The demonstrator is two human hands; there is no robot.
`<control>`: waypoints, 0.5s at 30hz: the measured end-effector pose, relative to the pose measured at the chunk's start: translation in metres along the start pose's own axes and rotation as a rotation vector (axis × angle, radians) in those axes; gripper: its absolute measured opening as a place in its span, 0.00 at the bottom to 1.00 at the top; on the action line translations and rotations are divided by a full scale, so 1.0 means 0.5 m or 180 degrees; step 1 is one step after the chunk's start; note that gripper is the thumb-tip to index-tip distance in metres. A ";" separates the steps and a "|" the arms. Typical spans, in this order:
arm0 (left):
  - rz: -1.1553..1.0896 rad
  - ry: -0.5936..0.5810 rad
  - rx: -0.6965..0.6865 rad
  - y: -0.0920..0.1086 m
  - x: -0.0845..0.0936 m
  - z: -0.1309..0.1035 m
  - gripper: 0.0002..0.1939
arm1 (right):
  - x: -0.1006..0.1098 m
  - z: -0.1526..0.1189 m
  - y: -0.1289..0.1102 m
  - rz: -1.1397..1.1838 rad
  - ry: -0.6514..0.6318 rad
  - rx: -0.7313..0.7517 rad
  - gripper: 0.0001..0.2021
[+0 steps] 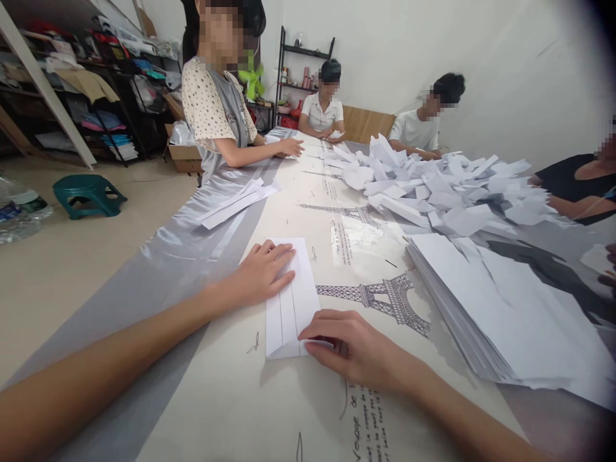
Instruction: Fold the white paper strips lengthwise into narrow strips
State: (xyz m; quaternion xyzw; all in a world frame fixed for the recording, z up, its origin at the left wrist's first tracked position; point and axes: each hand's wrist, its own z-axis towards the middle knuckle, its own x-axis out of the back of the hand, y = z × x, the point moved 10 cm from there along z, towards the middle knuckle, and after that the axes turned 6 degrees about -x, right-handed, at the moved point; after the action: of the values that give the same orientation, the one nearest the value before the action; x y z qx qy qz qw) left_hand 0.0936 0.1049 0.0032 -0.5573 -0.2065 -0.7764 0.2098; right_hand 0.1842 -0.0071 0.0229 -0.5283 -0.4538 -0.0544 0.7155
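A white sheet of paper (291, 321), folded into a long strip with dark lines along it, lies on the printed tablecloth (231, 398) in front of me. My left hand (264, 273) rests flat on its far left part, fingers spread. At the near right edge, my right hand (349, 346) pinches a corner of the same sheet between thumb and fingers. That corner is slightly lifted, and part of it is hidden by the fingers.
To the right lies a stack of white paper (510, 308), with a heap of folded paper (433, 186) behind it. Several folded strips (238, 204) lie at the left table edge. Other people sit or stand around the table. A green stool (89, 194) stands on the floor.
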 end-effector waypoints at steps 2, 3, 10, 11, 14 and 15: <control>0.0004 -0.0032 0.0018 0.000 -0.001 0.001 0.23 | -0.002 0.000 -0.001 -0.0056 -0.0008 0.0025 0.08; 0.0012 -0.0042 0.0023 0.000 -0.001 0.001 0.23 | -0.003 0.000 -0.001 -0.0076 -0.0013 0.0038 0.08; 0.0022 -0.0060 0.0047 0.000 -0.001 0.003 0.23 | -0.014 -0.002 0.006 -0.0118 -0.0133 0.0056 0.07; 0.0023 -0.0054 0.0049 0.000 0.000 0.003 0.23 | -0.015 -0.002 0.007 -0.0121 -0.0147 0.0042 0.07; 0.0008 -0.0043 0.0034 0.000 0.000 0.002 0.24 | -0.016 -0.001 0.009 -0.0120 -0.0178 -0.0019 0.06; 0.0000 -0.0038 0.0028 0.000 0.000 0.002 0.24 | -0.016 0.000 0.010 -0.0109 -0.0184 -0.0041 0.06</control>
State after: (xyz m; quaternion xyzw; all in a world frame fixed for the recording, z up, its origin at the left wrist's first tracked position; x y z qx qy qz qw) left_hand 0.0943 0.1053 0.0033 -0.5609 -0.2111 -0.7722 0.2110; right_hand 0.1823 -0.0083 0.0138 -0.5264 -0.4829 -0.0542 0.6977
